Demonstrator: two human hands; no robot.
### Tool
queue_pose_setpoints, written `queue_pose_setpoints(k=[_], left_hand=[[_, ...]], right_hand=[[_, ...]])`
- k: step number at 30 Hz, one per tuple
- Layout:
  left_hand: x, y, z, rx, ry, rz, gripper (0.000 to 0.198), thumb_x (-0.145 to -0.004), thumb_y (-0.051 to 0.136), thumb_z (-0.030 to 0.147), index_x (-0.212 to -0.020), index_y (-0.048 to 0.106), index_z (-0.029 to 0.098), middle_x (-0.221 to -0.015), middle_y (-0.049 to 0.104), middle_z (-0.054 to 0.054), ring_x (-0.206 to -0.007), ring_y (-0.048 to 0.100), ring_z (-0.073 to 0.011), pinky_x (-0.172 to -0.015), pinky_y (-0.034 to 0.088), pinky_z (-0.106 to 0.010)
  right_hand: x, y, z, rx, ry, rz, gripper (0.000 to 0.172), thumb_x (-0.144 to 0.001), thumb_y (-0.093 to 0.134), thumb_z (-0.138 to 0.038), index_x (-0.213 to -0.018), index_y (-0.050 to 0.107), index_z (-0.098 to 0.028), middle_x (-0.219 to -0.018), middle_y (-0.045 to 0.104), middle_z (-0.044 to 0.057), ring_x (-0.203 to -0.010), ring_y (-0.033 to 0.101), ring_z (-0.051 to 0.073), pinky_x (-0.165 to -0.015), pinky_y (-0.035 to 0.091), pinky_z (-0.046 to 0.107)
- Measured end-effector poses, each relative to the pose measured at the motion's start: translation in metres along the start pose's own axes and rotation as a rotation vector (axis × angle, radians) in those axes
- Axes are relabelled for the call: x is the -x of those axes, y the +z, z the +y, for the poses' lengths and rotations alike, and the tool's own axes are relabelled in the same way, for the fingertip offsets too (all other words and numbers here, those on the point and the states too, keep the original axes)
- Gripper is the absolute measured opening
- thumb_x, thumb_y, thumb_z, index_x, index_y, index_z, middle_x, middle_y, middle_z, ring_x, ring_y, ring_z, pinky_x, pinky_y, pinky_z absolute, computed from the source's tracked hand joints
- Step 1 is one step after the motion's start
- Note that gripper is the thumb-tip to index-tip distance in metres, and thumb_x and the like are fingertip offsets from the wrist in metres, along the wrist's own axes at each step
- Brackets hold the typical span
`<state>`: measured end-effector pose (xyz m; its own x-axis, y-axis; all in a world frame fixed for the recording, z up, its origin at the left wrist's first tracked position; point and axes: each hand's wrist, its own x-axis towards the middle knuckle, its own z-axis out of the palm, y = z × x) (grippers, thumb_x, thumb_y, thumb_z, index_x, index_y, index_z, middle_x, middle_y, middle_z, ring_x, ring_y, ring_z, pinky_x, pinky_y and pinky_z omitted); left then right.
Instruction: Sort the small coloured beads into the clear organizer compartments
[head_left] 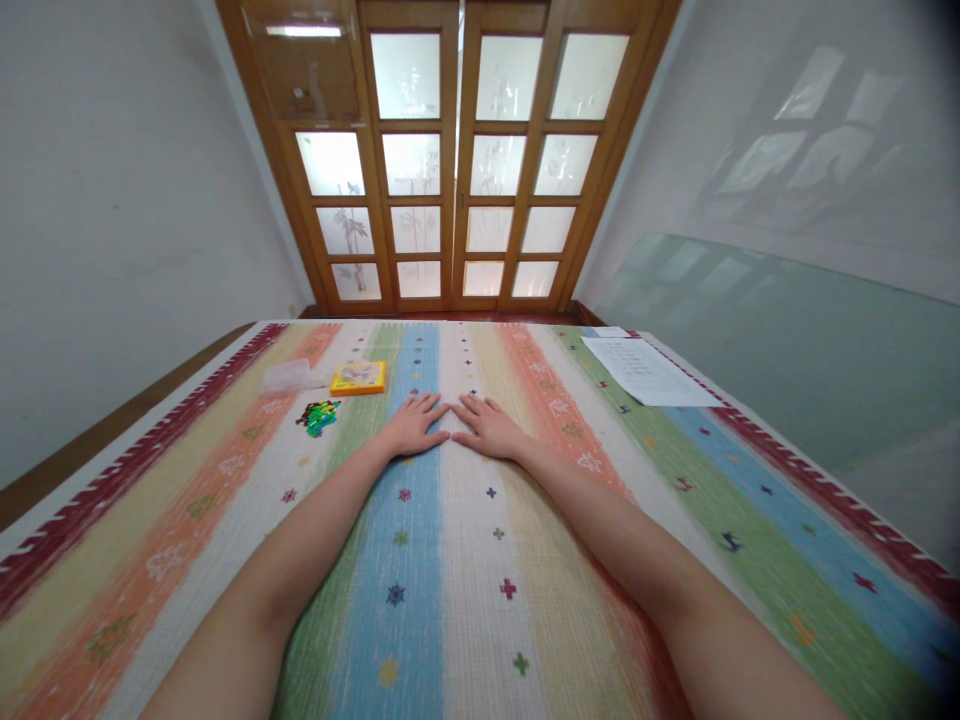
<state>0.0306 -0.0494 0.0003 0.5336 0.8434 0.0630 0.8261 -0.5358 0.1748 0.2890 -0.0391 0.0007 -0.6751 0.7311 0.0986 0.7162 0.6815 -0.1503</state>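
My left hand (pixel 414 426) lies flat on the striped tablecloth (pixel 405 640), over the blue stripe, fingers stretched out and nothing held. Beside it my right hand (pixel 489 428) also rests palm down with its fingers spread, on the white stripe. The fingertips of both hands almost meet or just touch. To the left of my left hand is a small heap of green, blue and dark pieces (pixel 319 418), too small to name. Behind the heap lies a flat yellow box (pixel 358 378) with a picture on top, and next to it a clear plastic container (pixel 286 376).
White paper sheets (pixel 649 372) with writing lie at the table's right far side. A wooden door with glass panes (pixel 450 160) stands beyond the far table edge. Walls rise on both sides, with a pale glass-like panel (pixel 757 340) along the right one.
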Motion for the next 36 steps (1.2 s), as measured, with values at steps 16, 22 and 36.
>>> queue_pose_setpoints(k=[16, 22, 36], left_hand=[[0.0040, -0.0018, 0.0011, 0.009, -0.004, 0.021, 0.074, -0.102, 0.035, 0.072, -0.163, 0.040, 0.031, -0.174, 0.029, -0.007, -0.161, 0.024, -0.0297, -0.131, 0.014, -0.051], [0.0037, 0.0001, 0.0021, -0.001, -0.029, 0.034, 0.074, -0.100, 0.040, 0.072, -0.163, 0.041, 0.032, -0.173, 0.029, -0.006, -0.161, 0.024, -0.0321, -0.131, 0.015, -0.054], [0.0038, -0.0025, 0.0025, -0.003, -0.022, 0.017, 0.076, -0.100, 0.037, 0.073, -0.164, 0.039, 0.031, -0.174, 0.028, -0.008, -0.161, 0.023, -0.0321, -0.131, 0.015, -0.054]], right_hand=[[-0.0008, 0.0020, 0.0016, -0.016, -0.003, 0.018, 0.080, -0.102, 0.034, -0.074, -0.166, 0.037, -0.026, -0.172, 0.029, 0.012, -0.159, 0.028, 0.033, -0.129, 0.020, 0.054], [-0.0001, 0.0011, 0.0006, -0.019, -0.003, 0.029, 0.079, -0.103, 0.034, -0.073, -0.166, 0.037, -0.025, -0.172, 0.029, 0.013, -0.159, 0.027, 0.032, -0.129, 0.020, 0.054], [-0.0002, -0.0009, 0.0000, -0.015, 0.006, 0.022, 0.077, -0.103, 0.036, -0.071, -0.165, 0.038, -0.025, -0.172, 0.029, 0.012, -0.159, 0.028, 0.032, -0.129, 0.021, 0.053]])
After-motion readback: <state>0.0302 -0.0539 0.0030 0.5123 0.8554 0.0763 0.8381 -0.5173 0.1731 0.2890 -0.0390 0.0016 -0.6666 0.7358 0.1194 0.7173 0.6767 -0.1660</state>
